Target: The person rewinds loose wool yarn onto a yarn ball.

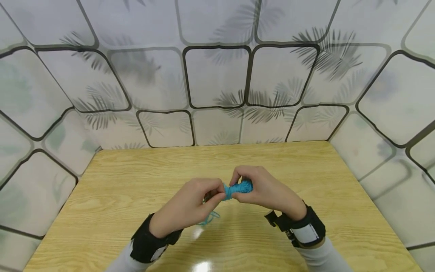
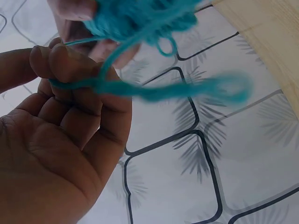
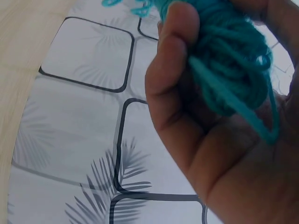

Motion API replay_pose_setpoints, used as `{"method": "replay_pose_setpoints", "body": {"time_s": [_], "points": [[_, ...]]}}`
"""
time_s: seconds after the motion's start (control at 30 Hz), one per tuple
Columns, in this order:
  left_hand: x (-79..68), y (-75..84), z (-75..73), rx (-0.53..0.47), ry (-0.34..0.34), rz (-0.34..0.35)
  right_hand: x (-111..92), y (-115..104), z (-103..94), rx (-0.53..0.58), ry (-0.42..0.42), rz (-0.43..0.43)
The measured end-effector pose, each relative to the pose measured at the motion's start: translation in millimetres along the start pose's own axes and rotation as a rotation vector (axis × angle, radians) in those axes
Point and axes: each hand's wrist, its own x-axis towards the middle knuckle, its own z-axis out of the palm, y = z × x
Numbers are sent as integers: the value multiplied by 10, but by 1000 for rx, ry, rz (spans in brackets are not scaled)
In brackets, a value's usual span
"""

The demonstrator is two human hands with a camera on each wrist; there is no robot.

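Note:
A small bundle of turquoise yarn [image 1: 242, 187] is held above the table by my right hand [image 1: 263, 187], its fingers and thumb curled round it. In the right wrist view the looped end of the yarn bundle [image 3: 229, 70] shows against the palm, with one strand standing loose. My left hand [image 1: 193, 200] pinches a strand of yarn [image 2: 74, 85] between thumb and fingertips, close beside the bundle's left end. From that pinch a loose tail [image 1: 210, 217] hangs below the left hand. This tail looks blurred in the left wrist view.
Under both hands lies a light wood-grain table [image 1: 136, 170]. Behind it and at both sides stands a pale covering [image 1: 217, 83] with dark outlined shapes and leaf prints. A black strap [image 1: 149, 241] with a camera mount sits on each wrist.

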Motion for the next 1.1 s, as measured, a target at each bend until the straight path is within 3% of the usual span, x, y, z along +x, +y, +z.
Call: {"method": "replay_pose_setpoints", "body": {"time_s": [0.27, 0.43, 0.53, 0.67, 0.77, 0.9, 1.1], "points": [[-8, 22, 31, 36, -2, 6, 16, 60, 16, -46, 99, 89], [8, 24, 57, 52, -14, 15, 31, 67, 13, -56, 217, 105], [20, 18, 76, 72, -29, 16, 38, 61, 10, -31, 288, 114], [31, -8, 94, 96, -46, 10, 37, 48, 6, 94, 345, 110], [42, -50, 103, 91, -59, -5, 29, 26, -7, 246, 360, 70], [65, -131, 115, 66, -73, -43, 5, -11, -27, 416, 326, -46], [82, -231, 127, 67, -67, -41, -8, -34, -24, 556, 227, -225]]}}
